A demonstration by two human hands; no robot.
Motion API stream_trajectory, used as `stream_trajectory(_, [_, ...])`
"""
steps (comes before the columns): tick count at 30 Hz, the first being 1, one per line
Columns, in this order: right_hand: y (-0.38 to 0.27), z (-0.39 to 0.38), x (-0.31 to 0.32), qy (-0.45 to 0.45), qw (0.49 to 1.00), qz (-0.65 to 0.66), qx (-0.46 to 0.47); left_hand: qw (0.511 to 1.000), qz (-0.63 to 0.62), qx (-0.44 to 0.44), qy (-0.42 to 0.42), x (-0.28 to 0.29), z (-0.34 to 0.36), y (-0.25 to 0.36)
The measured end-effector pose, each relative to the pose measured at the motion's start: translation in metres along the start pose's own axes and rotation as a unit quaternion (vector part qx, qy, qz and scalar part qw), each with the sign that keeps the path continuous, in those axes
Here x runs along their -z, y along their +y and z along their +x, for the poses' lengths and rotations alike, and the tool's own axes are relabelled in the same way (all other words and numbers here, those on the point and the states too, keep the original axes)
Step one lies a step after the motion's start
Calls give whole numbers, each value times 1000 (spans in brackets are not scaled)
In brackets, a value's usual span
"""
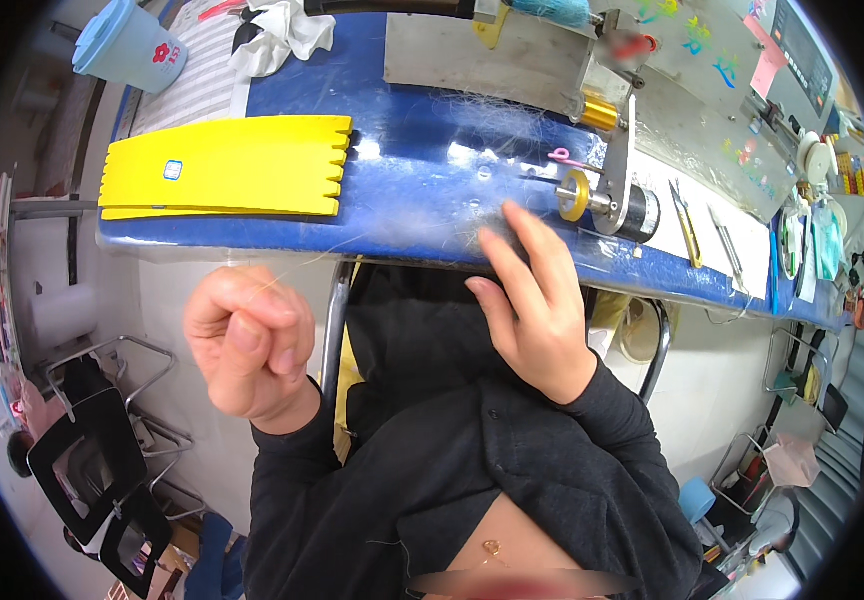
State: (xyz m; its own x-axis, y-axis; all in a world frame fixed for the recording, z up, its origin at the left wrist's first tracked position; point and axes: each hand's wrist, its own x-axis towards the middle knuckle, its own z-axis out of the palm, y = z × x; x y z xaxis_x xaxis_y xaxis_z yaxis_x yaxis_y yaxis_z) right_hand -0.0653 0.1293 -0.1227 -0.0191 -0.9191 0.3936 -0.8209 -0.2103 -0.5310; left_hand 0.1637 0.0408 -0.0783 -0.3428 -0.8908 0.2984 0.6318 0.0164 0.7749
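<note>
My left hand (pixel 252 340) is closed in a pinch in front of the table's near edge. A fine golden thread (pixel 317 258) runs from its fingers up toward the tabletop, and its far end is lost in the glare. My right hand (pixel 534 305) is open, fingers stretched out and apart, over the table's front edge. Just beyond its fingertips is a small yellow-rimmed wheel (pixel 574 196) on a metal shaft, joined to a winding machine (pixel 617 165). Between the hands, a hazy patch of loose fibres lies on the blue tabletop (pixel 422 180).
Yellow notched boards (pixel 232 165) lie at the left, with a light blue cup (pixel 130 45) and white tissue (pixel 282 40) behind. A gold spool (pixel 600 112) sits on the machine. Yellow-handled snips (pixel 688 225) and tweezers (pixel 727 250) lie to the right. A black chair (pixel 87 450) stands lower left.
</note>
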Motion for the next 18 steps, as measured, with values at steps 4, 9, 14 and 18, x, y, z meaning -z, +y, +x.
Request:
stream_trajectory(4, [2, 13, -16, -22, 989, -122, -83, 998, -25, -33, -44, 4, 1, -2])
stream_trajectory(9, [15, 53, -42, 52, 975, -168, -138, 994, -44, -48, -86, 6, 0, -2])
stream_trajectory(14, [12, 74, -50, 7, 972, -215, -91, 996, -36, -34, -70, 6, -2, -4])
stream_trajectory(18, [0, 48, -33, -28, 999, -30, 8, 996, -40, -37, -64, 9, -4, -5])
